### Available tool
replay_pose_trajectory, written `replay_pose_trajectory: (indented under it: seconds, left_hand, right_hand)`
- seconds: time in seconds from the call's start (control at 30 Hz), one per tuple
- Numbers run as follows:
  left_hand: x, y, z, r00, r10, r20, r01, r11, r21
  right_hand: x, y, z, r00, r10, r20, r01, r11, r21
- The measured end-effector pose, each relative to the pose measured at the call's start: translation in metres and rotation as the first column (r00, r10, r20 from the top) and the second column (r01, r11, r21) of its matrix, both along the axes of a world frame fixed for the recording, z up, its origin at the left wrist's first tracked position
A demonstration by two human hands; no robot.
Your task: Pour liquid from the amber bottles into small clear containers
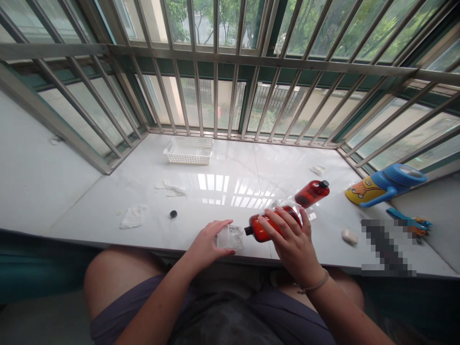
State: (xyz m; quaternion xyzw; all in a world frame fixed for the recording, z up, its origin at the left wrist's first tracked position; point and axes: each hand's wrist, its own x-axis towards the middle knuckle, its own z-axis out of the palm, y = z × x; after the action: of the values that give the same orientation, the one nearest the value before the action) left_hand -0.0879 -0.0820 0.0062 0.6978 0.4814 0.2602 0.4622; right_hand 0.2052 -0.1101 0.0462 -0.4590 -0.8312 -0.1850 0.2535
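Observation:
My right hand is wrapped over a reddish-brown bottle, which lies tilted on its side with its uncapped black neck pointing left. Just beyond that neck is a small clear container, and my left hand grips it between thumb and fingers. Whether liquid flows between them is hard to make out. A black bottle cap rests on the white ledge, left of my left hand. Behind my right hand a second reddish-brown bottle, with its black cap on, stands or leans. Clear plastic partly shows behind the held bottle.
A white perforated basket sits near the window bars. Crumpled white tissues lie at left. At right are a blue and yellow cup, a beige lump, blue-orange tools and a blurred patch. The ledge's front edge borders my legs.

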Motion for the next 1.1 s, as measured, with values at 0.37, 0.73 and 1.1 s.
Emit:
replay_pose_trajectory:
  seconds: [0.37, 0.73, 1.1]
  left_hand:
    - [-0.0005, 0.0009, -0.0018, 1.000, -0.001, -0.001, 0.001, 1.000, -0.002]
    - [-0.0009, 0.0017, -0.0031, 1.000, -0.003, 0.008, 0.002, 1.000, 0.016]
    - [0.0003, 0.0021, -0.0011, 1.000, 0.001, -0.023, -0.001, 1.000, 0.016]
  right_hand:
    - [0.0004, 0.0007, 0.0010, 1.000, 0.003, 0.006, -0.003, 1.000, 0.002]
    - [0.0005, 0.0018, 0.0006, 1.000, 0.006, 0.009, -0.006, 1.000, -0.007]
    - [0.0001, 0.0037, 0.0027, 1.000, 0.003, 0.021, -0.003, 1.000, -0.008]
